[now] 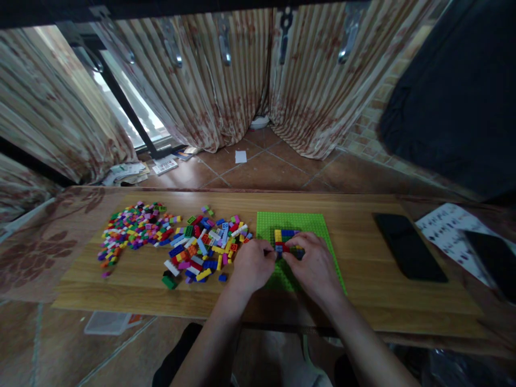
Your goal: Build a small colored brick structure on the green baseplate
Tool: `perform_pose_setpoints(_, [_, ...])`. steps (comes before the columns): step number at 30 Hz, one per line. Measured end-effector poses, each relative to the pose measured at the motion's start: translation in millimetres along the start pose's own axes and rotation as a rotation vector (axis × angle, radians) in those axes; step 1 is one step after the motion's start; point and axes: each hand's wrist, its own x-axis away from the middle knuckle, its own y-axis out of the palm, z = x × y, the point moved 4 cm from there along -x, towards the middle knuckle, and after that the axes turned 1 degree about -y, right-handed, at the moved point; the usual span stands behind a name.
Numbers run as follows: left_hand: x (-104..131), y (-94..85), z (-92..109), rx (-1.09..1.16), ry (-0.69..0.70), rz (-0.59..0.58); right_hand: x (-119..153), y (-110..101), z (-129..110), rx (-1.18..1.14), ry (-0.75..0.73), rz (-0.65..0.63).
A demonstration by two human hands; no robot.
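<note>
A green studded baseplate [264, 219] lies on the wooden board, bearing a small build of toy bricks [287, 235] in yellow, green, blue and red. At the build's left side, my left hand [253, 264] is closed, thumb and forefinger pinched together; whatever they hold is hidden. My right hand [313, 264] curves over the build's right side and covers part of it. Its thumb and forefinger close around a toy brick at the build's front, where some red shows. Left of my hands spreads a loose pile of larger mixed bricks [203, 250].
Farther left lies a pile of smaller bricks [137, 226]. A black phone-like slab [409, 247] rests on the board's right, near a printed sheet [447, 234] and another dark device [494, 258]. A clear plastic tray [107, 323] sits on the floor below the front edge.
</note>
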Motion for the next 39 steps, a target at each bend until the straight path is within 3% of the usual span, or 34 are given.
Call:
perform_pose_setpoints(10, [-2, -0.6, 1, 0.002, -0.021, -0.002, -1, 3, -3, 0.044, 0.000, -0.005])
perform_pose_setpoints(16, [-1, -0.8, -2, 0.039, 0.093, -0.011, -6, -4, 12, -0.178, 0.088, -0.038])
perform_pose_setpoints(19, [1, -5.4, -4, 0.054, 0.133, -0.034, -10, -15, 28, -0.312, 0.205, 0.034])
perform_pose_setpoints(23, [1, -13.0, -7, 0.048, 0.077, -0.019, -13, -25, 38, -0.215, 0.221, 0.143])
perform_pose_setpoints(31, [1, -3.5, 0, -0.076, 0.047, 0.078, -11, -1, 26, -0.010, 0.053, -0.068])
perform_pose_setpoints(39, [6, -4.0, 0, -0.030, 0.082, 0.001, -9, -1, 24, 0.006, 0.078, -0.114])
